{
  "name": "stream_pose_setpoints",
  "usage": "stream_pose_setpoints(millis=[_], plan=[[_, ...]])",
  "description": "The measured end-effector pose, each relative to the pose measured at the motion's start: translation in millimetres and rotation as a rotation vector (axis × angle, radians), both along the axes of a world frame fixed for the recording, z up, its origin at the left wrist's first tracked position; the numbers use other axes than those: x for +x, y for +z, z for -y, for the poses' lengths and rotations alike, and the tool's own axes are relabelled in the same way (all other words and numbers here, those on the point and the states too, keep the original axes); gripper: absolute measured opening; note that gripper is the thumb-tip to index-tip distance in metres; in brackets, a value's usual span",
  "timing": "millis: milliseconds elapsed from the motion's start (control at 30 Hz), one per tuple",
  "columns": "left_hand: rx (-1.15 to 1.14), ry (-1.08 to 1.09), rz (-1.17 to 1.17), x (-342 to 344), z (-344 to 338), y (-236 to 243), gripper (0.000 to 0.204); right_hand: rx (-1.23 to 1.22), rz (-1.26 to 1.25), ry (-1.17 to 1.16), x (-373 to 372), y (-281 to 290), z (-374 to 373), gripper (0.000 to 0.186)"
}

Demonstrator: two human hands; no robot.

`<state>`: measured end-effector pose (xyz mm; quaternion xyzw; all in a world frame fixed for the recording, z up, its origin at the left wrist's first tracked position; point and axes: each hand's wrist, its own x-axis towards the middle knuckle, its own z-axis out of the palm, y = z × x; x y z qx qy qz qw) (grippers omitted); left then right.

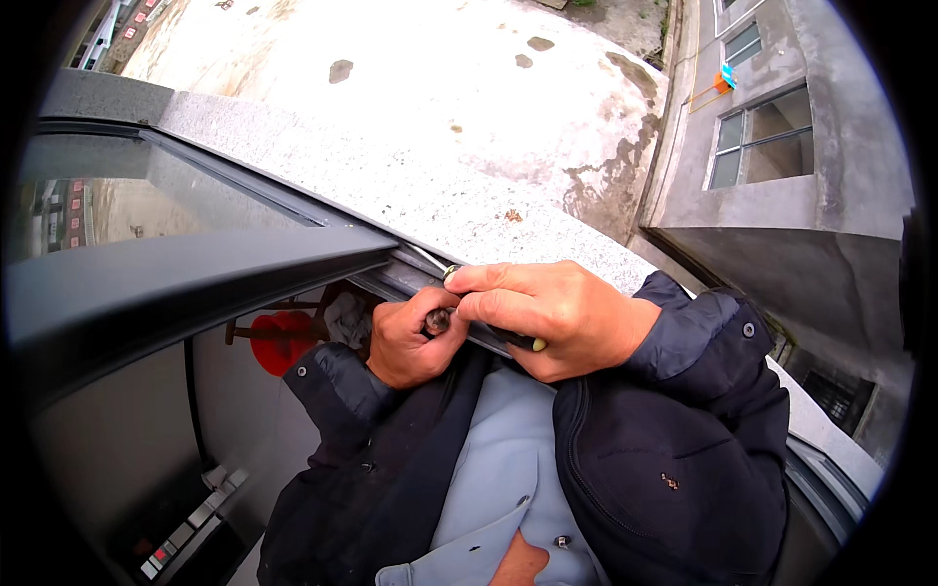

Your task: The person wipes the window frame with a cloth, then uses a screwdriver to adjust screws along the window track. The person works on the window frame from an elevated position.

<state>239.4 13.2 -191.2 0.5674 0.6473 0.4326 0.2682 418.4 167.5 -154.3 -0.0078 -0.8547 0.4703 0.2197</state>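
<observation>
My right hand [557, 313] is closed around a screwdriver [451, 272] with a dark handle and a pale yellow butt. Its thin metal shaft points up and left, toward the dark grey window frame [396, 277]. My left hand [415, 337] is curled shut right beside it, over the frame's track, with the fingers of both hands touching or nearly so. A small round brownish end shows between the left thumb and fingers; what it belongs to is hidden. The screwdriver's tip is too small to make out against the frame.
A glass sash [166, 186] with a thick dark rail fills the left. Beyond the frame runs a speckled stone ledge [430, 195], with a ground far below. Indoors at lower left are a red bucket [278, 342] and a whitish cloth [347, 318]. A grey building stands right.
</observation>
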Motion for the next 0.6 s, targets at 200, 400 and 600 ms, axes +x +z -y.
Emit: stream_pose_setpoints(millis=[200, 400, 600], plan=[[-0.018, -0.015, 0.021, 1.0, 2.1, -1.3, 0.010, 0.130, 0.161, -0.020, 41.1, 32.1, 8.5, 0.040], [0.018, 0.005, 0.066, 3.1, 5.4, -7.1, 0.008, 0.055, 0.253, -0.026, 71.0, 66.7, 5.2, 0.041], [0.028, -0.052, 0.035, -0.2, 3.6, -4.6, 0.009, -0.025, 0.046, -0.014, 31.6, 41.2, 6.9, 0.044]])
